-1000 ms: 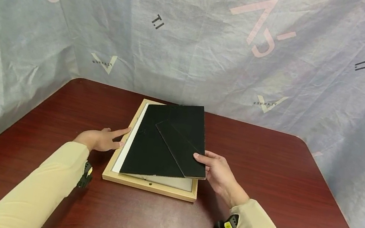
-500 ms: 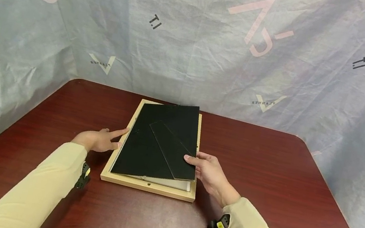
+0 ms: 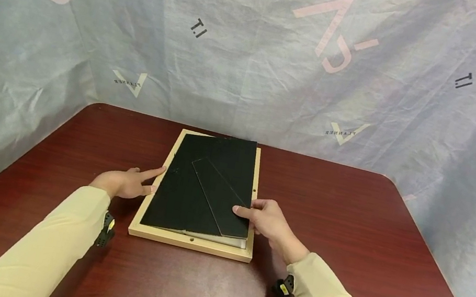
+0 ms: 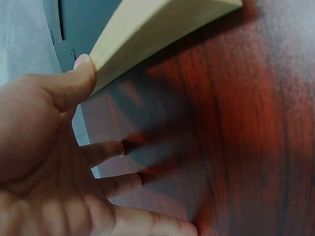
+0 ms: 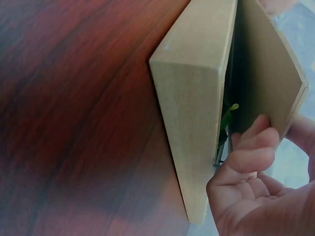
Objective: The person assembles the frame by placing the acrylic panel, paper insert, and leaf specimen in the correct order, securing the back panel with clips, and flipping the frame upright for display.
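Note:
A light wooden picture frame (image 3: 190, 243) lies face down on the table. Its black backing board (image 3: 182, 192), with a folded stand leg (image 3: 215, 197), covers most of the opening and tilts up at the right. My right hand (image 3: 270, 221) pinches the board's right edge, thumb on top and fingers beneath. In the right wrist view the board's brown underside (image 5: 268, 69) stands apart from the frame's rim (image 5: 187, 98), with a green leafy bit (image 5: 226, 122) in the gap. My left hand (image 3: 124, 183) touches the frame's left side; its fingers (image 4: 115, 187) spread out straight.
The dark red wooden table (image 3: 328, 207) extends around the frame. Behind it hangs a grey cloth (image 3: 232, 73) with printed letters, which also runs down both sides. A black band device (image 3: 106, 231) sits on the left wrist, another (image 3: 283, 286) on the right.
My right hand has moved left and lowered the backing board, which now sits over the frame's opening and hides the white strip at the left. My left hand has stayed at the frame.

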`<action>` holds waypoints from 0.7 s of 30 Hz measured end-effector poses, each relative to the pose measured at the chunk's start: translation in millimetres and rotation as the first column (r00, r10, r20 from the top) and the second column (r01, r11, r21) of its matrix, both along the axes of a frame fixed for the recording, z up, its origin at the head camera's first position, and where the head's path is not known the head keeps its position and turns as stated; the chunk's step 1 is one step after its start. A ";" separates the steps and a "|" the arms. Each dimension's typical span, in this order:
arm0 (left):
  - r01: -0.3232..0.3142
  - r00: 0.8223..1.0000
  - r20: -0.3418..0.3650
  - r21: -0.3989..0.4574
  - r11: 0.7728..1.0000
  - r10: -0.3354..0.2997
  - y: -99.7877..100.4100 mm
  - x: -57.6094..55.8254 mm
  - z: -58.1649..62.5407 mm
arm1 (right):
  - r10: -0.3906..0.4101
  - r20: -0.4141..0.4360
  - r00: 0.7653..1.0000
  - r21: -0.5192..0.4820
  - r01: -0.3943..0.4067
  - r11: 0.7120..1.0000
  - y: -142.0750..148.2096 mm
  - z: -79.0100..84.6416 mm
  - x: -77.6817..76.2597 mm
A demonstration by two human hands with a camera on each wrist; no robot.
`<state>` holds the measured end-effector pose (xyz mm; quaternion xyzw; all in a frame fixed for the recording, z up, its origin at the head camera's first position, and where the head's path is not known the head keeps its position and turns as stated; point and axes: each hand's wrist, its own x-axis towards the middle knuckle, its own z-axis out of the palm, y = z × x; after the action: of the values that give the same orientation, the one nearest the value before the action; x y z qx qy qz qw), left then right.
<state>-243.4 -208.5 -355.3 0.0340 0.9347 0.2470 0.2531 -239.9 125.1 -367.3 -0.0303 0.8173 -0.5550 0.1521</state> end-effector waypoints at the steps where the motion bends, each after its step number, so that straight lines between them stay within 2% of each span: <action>1: -0.001 1.000 -0.002 -0.004 1.000 0.001 -0.1 -0.1 -0.1 | -0.001 -0.011 1.000 0.029 0.001 1.000 -0.4 0.0 0.1; 4: -0.001 1.000 -0.010 -0.012 1.000 0.001 0.2 0.3 0.3 | 0.004 -0.056 0.998 0.138 0.004 0.990 -2.0 -0.4 0.3; 7: 0.002 1.000 -0.010 -0.011 1.000 -0.002 1.7 2.5 3.3 | 0.021 -0.108 0.994 0.272 0.009 0.962 -3.3 -1.3 0.4; 9: 0.005 1.000 -0.012 -0.012 1.000 -0.005 2.3 2.9 3.8 | 0.032 -0.119 0.992 0.320 0.007 0.947 -4.2 -1.4 0.8; 21: 0.006 1.000 -0.008 -0.010 1.000 -0.006 1.2 1.2 1.4 | 0.057 -0.166 0.985 0.427 0.020 0.904 -7.1 0.7 1.8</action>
<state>-242.1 -207.3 -353.9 0.0365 0.9368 0.2417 0.2503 -238.1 118.0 -366.6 -0.0524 0.9286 -0.3566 0.0882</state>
